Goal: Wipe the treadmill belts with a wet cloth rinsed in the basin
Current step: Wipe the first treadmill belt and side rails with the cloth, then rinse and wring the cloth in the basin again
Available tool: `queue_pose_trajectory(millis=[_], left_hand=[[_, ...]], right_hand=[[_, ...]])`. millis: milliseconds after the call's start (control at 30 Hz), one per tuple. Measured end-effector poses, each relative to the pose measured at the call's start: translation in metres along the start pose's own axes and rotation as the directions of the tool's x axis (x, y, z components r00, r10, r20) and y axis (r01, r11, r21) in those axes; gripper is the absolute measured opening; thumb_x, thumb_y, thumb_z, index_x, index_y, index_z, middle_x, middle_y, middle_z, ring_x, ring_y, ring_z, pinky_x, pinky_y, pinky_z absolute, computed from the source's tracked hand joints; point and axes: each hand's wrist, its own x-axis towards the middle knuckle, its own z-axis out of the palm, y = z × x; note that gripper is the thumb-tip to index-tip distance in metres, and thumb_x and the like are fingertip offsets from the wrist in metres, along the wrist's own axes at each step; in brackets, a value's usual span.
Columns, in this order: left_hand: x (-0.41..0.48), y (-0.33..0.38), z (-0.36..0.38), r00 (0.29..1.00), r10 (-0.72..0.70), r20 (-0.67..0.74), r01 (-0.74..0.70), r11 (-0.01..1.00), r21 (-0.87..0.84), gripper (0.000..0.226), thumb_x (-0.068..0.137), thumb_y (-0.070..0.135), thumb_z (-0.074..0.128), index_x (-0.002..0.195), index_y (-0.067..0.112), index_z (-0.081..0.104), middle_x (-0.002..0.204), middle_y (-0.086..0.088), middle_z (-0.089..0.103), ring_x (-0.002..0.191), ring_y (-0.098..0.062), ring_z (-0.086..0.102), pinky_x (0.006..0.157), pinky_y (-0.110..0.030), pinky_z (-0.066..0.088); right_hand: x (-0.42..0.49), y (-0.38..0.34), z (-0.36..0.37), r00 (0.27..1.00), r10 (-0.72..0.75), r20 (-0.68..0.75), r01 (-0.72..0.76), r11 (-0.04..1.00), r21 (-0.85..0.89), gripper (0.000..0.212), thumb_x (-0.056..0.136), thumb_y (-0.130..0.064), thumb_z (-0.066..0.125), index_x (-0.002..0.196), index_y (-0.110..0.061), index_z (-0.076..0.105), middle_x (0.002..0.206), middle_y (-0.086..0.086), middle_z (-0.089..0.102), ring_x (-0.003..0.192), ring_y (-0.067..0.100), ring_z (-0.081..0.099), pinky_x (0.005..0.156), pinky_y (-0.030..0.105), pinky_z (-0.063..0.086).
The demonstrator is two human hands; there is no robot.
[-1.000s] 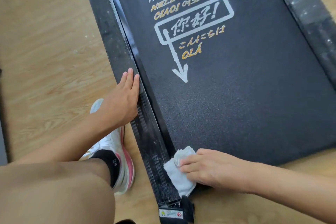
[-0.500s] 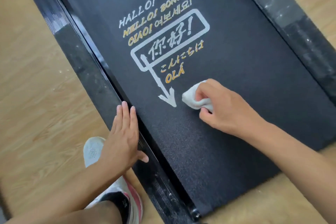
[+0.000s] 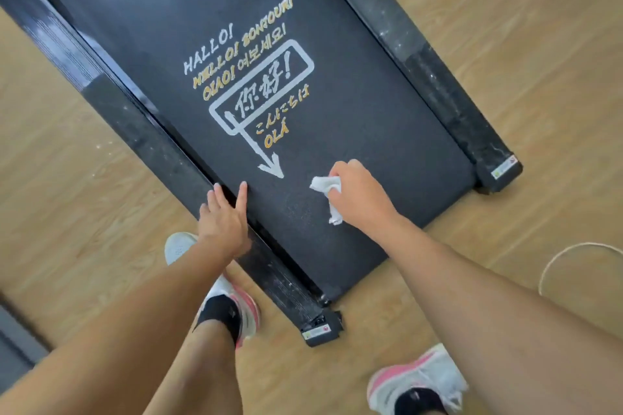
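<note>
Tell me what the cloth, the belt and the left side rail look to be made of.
The cloth: soft white fabric, likely cotton; it crumples in the right hand. The belt: matte black, finely grained, rubber-like sheet with printed lettering. The side rail: black, probably hard plastic, slight sheen, ribbed lines, dusty specks.

Right hand (image 3: 360,194) gripping white cloth (image 3: 325,186) on treadmill belt (image 3: 371,118), left hand (image 3: 224,219) flat on side rail (image 3: 161,152)

Bare belt (image 3: 387,118) right of the cloth (image 3: 324,186); left hand (image 3: 222,222) across the side rail (image 3: 145,131).
</note>
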Motion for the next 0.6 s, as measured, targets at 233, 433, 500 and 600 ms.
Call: queue_pose_trajectory(millis=[233,433,500,600], left_hand=[[-0.217,0.042,-0.201,0.968,0.242,-0.065,-0.250,0.914,-0.319,0.105,0.093,0.023,0.058,0.164,0.024,-0.020,0.175,-0.009,0.001,0.161,-0.030,0.008,0.115,-0.044,0.042],[-0.452,0.018,-0.410,0.862,0.472,-0.183,-0.506,0.791,-0.345,0.098,0.091,0.013,0.052,0.166,0.025,-0.010,0.176,-0.001,0.003,0.161,-0.023,0.012,0.109,-0.046,0.046],[-0.488,0.019,-0.459,0.827,0.525,-0.200,-0.562,0.765,-0.314,0.095,0.095,0.016,0.052,0.166,0.026,-0.010,0.176,0.000,0.003,0.161,-0.022,0.012,0.112,-0.046,0.043],[-0.517,0.036,-0.514,0.797,0.581,-0.167,-0.604,0.763,-0.230,0.093,0.098,0.020,0.053,0.166,0.025,-0.011,0.176,0.002,-0.001,0.160,-0.025,0.017,0.113,-0.047,0.043]], right_hand=[[-0.203,-0.067,-0.218,0.982,0.139,-0.129,-0.145,0.989,-0.040,0.023,0.105,-0.030,0.051,0.122,-0.017,0.057,0.116,0.004,0.056,0.098,0.035,0.063,0.080,0.044,0.051],[-0.401,-0.171,-0.430,0.886,0.315,-0.341,-0.302,0.949,0.092,0.021,0.101,-0.030,0.055,0.116,-0.019,0.064,0.113,0.005,0.066,0.100,0.035,0.066,0.076,0.039,0.049],[-0.440,-0.187,-0.471,0.853,0.330,-0.405,-0.291,0.944,0.155,0.019,0.100,-0.031,0.056,0.114,-0.020,0.064,0.111,0.004,0.065,0.097,0.035,0.065,0.072,0.038,0.044],[-0.480,-0.186,-0.513,0.787,0.377,-0.489,-0.294,0.925,0.240,0.021,0.102,-0.032,0.055,0.117,-0.019,0.064,0.110,0.009,0.069,0.095,0.036,0.064,0.069,0.036,0.036]])
